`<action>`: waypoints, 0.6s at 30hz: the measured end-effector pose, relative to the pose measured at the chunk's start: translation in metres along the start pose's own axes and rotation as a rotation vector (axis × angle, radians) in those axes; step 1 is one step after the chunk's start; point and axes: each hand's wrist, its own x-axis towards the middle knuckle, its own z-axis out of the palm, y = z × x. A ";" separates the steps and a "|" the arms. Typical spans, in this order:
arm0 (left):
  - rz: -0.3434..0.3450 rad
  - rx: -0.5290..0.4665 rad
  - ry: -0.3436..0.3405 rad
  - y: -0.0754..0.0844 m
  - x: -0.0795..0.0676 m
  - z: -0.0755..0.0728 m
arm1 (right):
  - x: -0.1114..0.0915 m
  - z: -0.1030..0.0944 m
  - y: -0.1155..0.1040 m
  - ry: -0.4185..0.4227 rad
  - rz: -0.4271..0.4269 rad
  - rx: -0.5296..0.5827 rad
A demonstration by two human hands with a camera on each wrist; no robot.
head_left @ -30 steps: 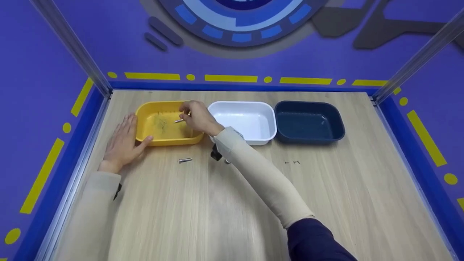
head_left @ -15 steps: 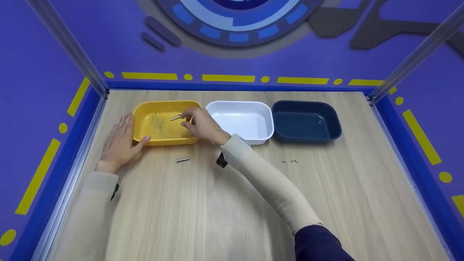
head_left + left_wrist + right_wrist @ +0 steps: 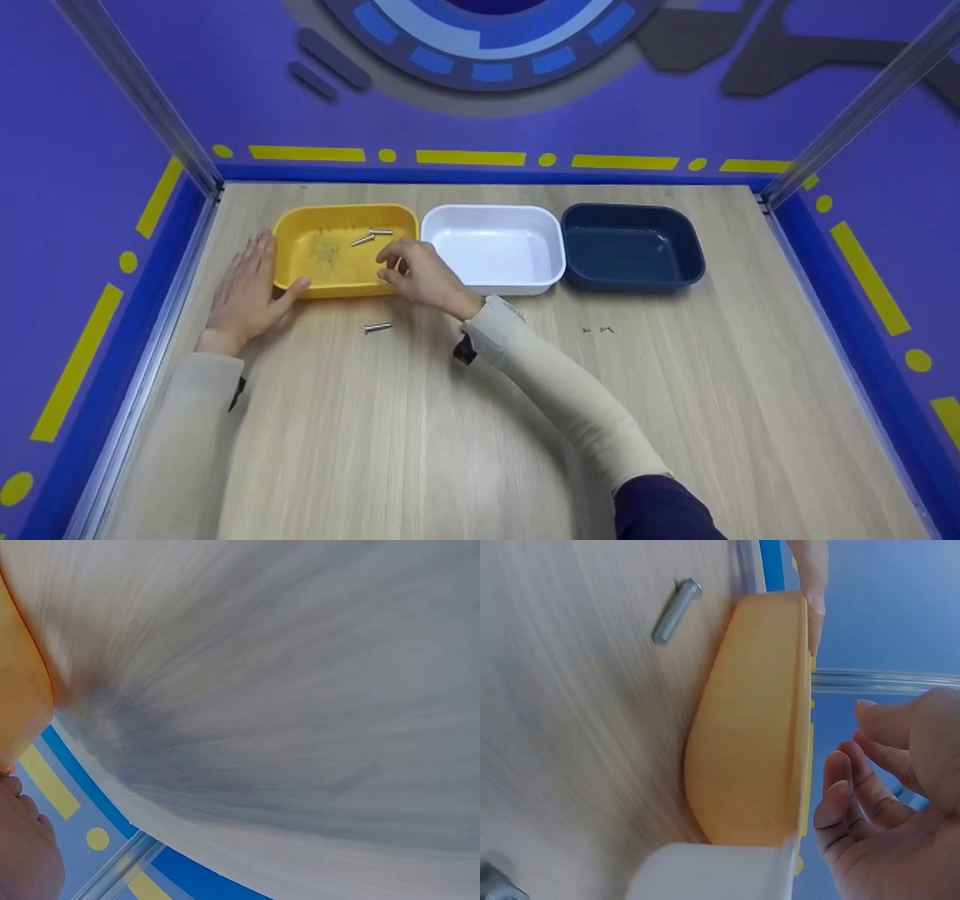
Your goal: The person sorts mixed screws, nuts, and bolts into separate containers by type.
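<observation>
Two silver bolts (image 3: 381,232) lie inside the yellow box (image 3: 344,291), near its right back part. My right hand (image 3: 427,279) is over the box's right front corner, fingers loosely bent; the right wrist view shows nothing between the thumb and fingers (image 3: 885,799). My left hand (image 3: 247,294) rests along the box's left side with the thumb at the front rim. In the left wrist view, part of this hand (image 3: 28,847) shows beside the box wall (image 3: 21,675). Another bolt (image 3: 378,328) lies on the table in front of the box.
A white box (image 3: 493,289) and a dark blue box (image 3: 637,283) stand in a row right of the yellow one. Small dark screws (image 3: 607,330) lie in front of the dark box. A metal piece (image 3: 499,883) shows at the right wrist view's corner. Blue walls enclose the table.
My right hand has let go of a bolt, which now lies in the yellow box by another one, and has drawn back toward the front right. My left hand has stayed in place.
</observation>
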 end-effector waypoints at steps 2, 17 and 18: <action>0.000 0.001 -0.002 0.000 0.000 0.000 | -0.003 0.003 0.001 -0.001 -0.013 -0.001; -0.014 0.007 -0.013 0.001 -0.001 -0.001 | -0.027 0.023 0.005 0.011 -0.072 0.036; -0.013 0.004 -0.011 0.001 0.000 -0.001 | -0.029 0.025 0.006 0.007 -0.068 0.030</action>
